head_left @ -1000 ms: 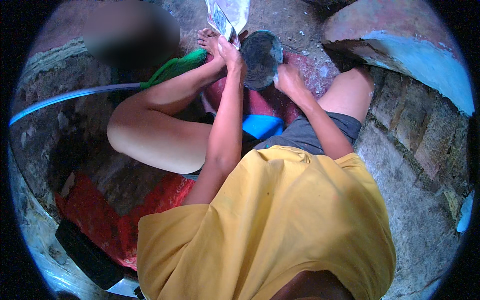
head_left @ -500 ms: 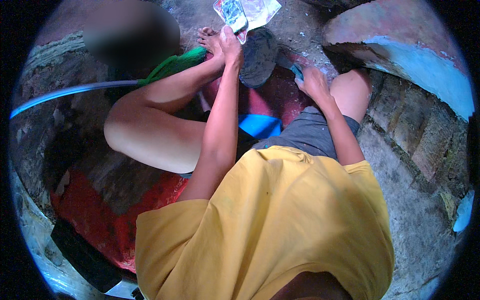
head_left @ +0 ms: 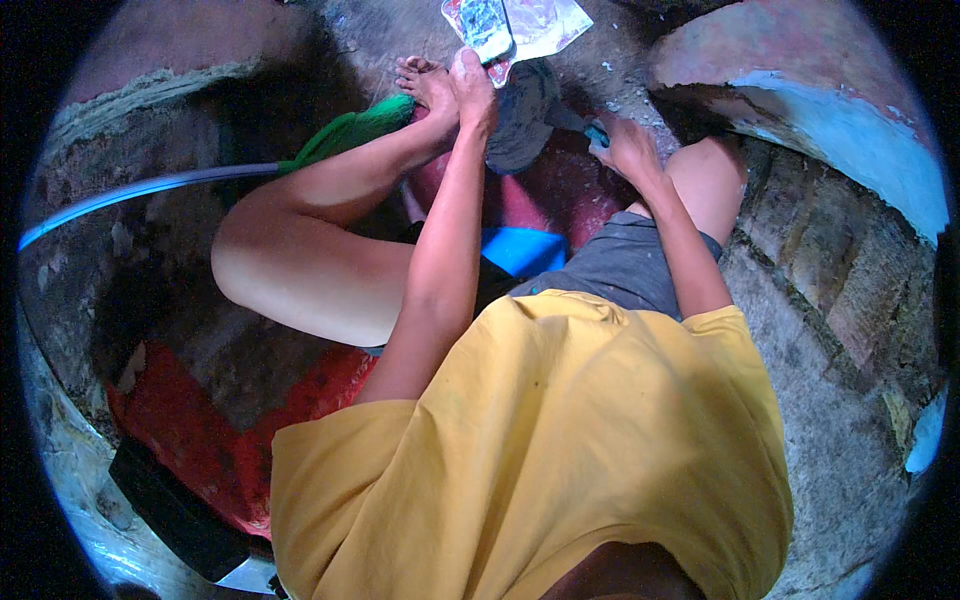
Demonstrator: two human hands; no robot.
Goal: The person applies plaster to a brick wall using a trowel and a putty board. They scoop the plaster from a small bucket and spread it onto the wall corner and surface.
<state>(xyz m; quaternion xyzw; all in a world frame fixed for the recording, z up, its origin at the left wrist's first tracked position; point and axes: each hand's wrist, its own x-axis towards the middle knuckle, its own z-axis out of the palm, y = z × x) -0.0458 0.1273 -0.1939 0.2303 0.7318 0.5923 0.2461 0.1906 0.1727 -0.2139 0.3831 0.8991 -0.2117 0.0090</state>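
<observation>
My left hand (head_left: 476, 92) reaches forward and is closed on the near end of a flat, round-cornered rectangular piece (head_left: 486, 28), white with grey-green smears. I cannot tell its kind. Against it lies a pale, shiny sheet (head_left: 548, 24) with a pointed corner. My right hand (head_left: 628, 150) is closed round the teal handle of a scraper (head_left: 566, 118). Its grey blade points left to the rim of a round, dark grey, smeared thing (head_left: 520, 125) between my feet. Whether the blade touches it cannot be made out.
A reddish surface (head_left: 520, 200) with a blue piece (head_left: 522, 252) lies between my legs. Green netting (head_left: 360, 130) on a pale blue pole (head_left: 150, 188) runs left. A rough, blue-painted block (head_left: 820, 110) stands right. Red cloth (head_left: 190, 440) lies at lower left.
My left hand and the rectangular piece have shifted slightly right. The right hand has moved slightly up, and the scraper blade now shows more plainly beside the round grey thing.
</observation>
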